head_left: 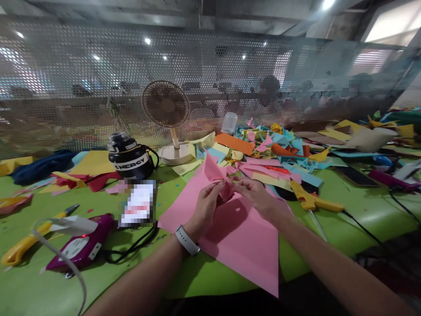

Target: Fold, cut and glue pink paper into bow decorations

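Observation:
A small piece of folded pink paper [226, 190] is pinched between my two hands, just above a large pink sheet [246, 250] lying on the table. My left hand [208, 199] is closed on the left side of the folded paper and wears a pale watch band at the wrist. From the right, my right hand [251, 193] grips the paper with thumb and forefinger. My fingers partly hide the folds. A pointed pink flap [211, 167] stands up just behind my left fingertips.
Right of my hands lies a yellow glue gun [312, 202] with its cord. Coloured paper scraps [272, 140] pile up behind. A fan [166, 105], black bottle [128, 156], blurred phone [138, 204] and purple power strip [83, 245] stand or lie leftward on the green table [108, 285].

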### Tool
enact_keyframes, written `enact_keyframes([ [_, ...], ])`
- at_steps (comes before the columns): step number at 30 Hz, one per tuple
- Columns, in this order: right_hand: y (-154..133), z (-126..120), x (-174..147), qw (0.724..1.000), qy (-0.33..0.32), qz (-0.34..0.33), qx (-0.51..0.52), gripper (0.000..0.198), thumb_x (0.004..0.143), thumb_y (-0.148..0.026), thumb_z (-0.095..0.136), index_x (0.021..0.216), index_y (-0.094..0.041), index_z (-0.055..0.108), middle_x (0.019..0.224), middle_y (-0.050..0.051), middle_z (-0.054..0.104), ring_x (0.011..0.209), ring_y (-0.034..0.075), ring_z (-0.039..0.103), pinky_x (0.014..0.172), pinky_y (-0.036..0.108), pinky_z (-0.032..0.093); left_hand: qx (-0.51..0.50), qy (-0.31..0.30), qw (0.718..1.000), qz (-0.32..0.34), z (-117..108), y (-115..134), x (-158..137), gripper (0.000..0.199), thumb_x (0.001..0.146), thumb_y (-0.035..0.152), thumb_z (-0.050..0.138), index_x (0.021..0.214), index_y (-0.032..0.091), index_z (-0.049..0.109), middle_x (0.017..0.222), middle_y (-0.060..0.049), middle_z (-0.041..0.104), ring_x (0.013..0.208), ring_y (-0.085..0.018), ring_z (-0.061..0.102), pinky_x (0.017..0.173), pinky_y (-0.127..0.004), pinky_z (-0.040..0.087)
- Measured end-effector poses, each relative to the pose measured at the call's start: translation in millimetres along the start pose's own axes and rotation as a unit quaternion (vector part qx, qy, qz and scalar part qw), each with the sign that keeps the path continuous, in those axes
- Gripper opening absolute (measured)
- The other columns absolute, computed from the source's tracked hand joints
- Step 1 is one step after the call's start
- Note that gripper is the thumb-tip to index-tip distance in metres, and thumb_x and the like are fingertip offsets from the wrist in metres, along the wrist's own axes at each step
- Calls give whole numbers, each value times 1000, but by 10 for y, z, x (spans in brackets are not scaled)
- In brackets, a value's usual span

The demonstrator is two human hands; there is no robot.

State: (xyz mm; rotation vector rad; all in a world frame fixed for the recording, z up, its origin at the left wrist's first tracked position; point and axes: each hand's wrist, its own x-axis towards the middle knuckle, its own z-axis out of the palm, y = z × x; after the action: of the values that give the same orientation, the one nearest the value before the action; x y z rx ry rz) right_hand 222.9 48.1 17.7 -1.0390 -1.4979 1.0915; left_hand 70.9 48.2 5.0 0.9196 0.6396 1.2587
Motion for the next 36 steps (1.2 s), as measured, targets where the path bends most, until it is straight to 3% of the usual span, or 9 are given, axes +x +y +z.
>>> enact_keyframes([
  [5,-29,20,-2,999,22,7,36,34,72,-47,70,57,-20,56,76,1,59,77,16,54,80,33,42,12,-23,1000,-14,-5,-27,-1,32,68,44,80,79,15,70,74,-1,64,70,-12,59,77,-30,53],
  [14,5,-1,17,998,11,21,66,26,71,-41,70,60,-19,61,72,0,61,75,15,56,79,32,42,13,-24,999,-19,-8,-24,-6,36,69,44,80,87,15,71,87,-4,68,81,-15,63,84,-33,54],
  [26,-20,33,8,997,-12,31,71,29,67,-46,74,60,-20,64,65,0,64,65,14,57,71,31,47,22,-10,1000,-11,8,-15,-22,32,68,40,82,79,14,68,67,1,65,60,-8,57,68,-23,50],
  [31,-24,22,8,997,-22,28,72,28,69,-46,72,62,-20,65,64,-1,62,61,14,56,69,31,46,11,-20,1000,-9,22,-5,-26,31,68,40,82,73,14,66,59,3,60,56,-7,54,68,-23,51],
  [36,-29,25,5,997,-21,21,68,26,70,-44,71,61,-20,63,63,-2,61,60,13,54,68,30,45,8,-13,1000,-9,24,0,-31,34,66,41,83,80,14,68,66,1,63,61,-8,57,71,-25,52],
])
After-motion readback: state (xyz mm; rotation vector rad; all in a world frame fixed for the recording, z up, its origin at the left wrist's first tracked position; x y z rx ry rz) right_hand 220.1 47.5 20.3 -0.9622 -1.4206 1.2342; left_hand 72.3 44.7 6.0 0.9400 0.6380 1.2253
